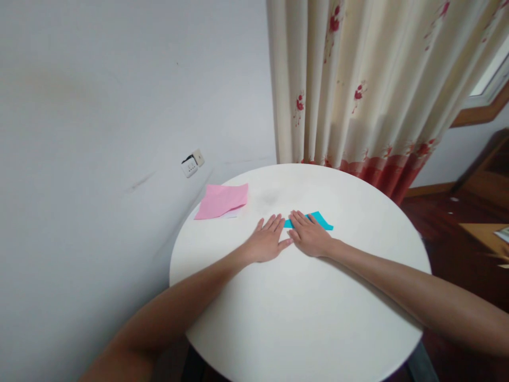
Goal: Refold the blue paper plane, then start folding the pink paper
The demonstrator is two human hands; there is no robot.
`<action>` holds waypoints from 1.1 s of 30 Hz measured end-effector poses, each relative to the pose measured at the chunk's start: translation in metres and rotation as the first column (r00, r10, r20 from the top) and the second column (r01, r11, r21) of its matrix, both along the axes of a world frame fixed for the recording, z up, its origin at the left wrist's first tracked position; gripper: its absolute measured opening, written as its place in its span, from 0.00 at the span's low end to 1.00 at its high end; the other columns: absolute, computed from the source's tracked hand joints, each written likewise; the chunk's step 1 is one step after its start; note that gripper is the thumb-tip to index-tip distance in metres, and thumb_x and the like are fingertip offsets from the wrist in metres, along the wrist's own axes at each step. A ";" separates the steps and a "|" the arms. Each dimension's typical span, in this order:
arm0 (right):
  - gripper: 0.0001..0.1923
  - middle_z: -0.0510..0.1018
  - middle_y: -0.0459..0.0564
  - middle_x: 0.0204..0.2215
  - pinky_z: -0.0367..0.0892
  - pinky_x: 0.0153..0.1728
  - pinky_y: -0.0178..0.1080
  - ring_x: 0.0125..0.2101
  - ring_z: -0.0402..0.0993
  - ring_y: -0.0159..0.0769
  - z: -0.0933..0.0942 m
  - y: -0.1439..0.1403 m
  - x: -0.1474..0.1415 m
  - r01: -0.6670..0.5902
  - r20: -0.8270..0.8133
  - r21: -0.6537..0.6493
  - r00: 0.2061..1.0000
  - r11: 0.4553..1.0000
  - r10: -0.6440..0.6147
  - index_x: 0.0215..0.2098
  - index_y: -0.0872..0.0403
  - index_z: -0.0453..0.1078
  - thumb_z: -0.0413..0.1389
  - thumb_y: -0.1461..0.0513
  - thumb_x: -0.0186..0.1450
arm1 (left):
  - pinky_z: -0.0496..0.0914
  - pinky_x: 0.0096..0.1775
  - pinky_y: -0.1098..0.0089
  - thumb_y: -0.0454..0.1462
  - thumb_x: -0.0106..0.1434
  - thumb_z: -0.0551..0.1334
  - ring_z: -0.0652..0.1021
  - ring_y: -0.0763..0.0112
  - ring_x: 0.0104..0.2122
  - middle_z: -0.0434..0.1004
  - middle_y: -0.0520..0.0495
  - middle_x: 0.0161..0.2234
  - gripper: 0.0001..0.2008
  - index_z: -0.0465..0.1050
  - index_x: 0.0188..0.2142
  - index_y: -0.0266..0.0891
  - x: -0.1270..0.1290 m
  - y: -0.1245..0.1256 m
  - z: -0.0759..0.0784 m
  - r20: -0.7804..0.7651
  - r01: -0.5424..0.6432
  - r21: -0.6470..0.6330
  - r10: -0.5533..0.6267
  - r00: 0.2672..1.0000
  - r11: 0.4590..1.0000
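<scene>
A bright blue piece of paper (320,220) lies flat on the white round table (294,313), partly covered by my hands. My right hand (309,235) rests on it with the palm down and the fingers stretched out. At the paper's left end lies my left hand (268,239), also flat with its fingers extended. My left thumb reaches toward the right hand, and the two thumbs are close together. How much of the paper sits beneath the left hand is hidden.
Pink paper (222,200) lies over a white sheet (229,215) at the table's back left. A wall with a socket (190,167) borders the left side. A flowered curtain (338,95) hangs behind the table.
</scene>
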State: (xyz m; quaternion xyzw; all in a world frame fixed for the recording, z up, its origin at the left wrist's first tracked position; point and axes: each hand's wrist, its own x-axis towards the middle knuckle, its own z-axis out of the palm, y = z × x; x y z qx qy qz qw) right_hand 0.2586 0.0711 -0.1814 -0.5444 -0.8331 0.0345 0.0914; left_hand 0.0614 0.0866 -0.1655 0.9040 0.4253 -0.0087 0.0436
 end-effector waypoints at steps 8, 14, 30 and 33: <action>0.35 0.47 0.60 0.71 0.44 0.67 0.55 0.71 0.41 0.48 -0.001 0.001 0.000 0.010 -0.002 0.030 1.000 1.000 -0.010 0.71 0.65 0.48 0.33 0.50 0.75 | 0.43 0.66 0.44 0.65 0.66 0.40 0.48 0.39 0.69 0.46 0.21 0.68 0.51 0.50 0.68 0.20 -0.024 0.009 0.002 -0.115 -0.226 0.037 0.229 0.967 0.973; 0.34 0.49 0.60 0.71 0.45 0.67 0.56 0.70 0.42 0.48 -0.003 0.001 -0.001 0.015 -0.010 0.047 1.000 0.999 -0.014 0.71 0.65 0.49 0.33 0.52 0.75 | 0.46 0.66 0.47 0.49 0.73 0.42 0.49 0.41 0.69 0.46 0.21 0.68 0.37 0.46 0.68 0.17 -0.025 0.021 0.013 0.017 -0.294 0.166 0.295 0.955 0.941; 0.34 0.49 0.62 0.70 0.45 0.68 0.54 0.70 0.43 0.48 -0.002 0.005 0.002 -0.065 -0.019 0.030 0.998 0.997 0.066 0.71 0.66 0.48 0.35 0.53 0.74 | 0.43 0.69 0.59 0.48 0.74 0.47 0.45 0.67 0.71 0.41 0.43 0.72 0.31 0.44 0.71 0.40 -0.011 0.022 0.008 0.174 0.235 -0.131 -0.211 0.962 0.963; 0.34 0.50 0.62 0.70 0.45 0.68 0.53 0.70 0.44 0.47 -0.002 0.004 0.002 -0.054 -0.031 0.024 0.998 0.998 0.055 0.71 0.65 0.49 0.36 0.52 0.74 | 0.46 0.69 0.61 0.47 0.74 0.48 0.49 0.68 0.70 0.46 0.45 0.71 0.28 0.50 0.70 0.42 -0.011 0.022 0.011 0.208 0.243 -0.113 -0.216 0.954 0.963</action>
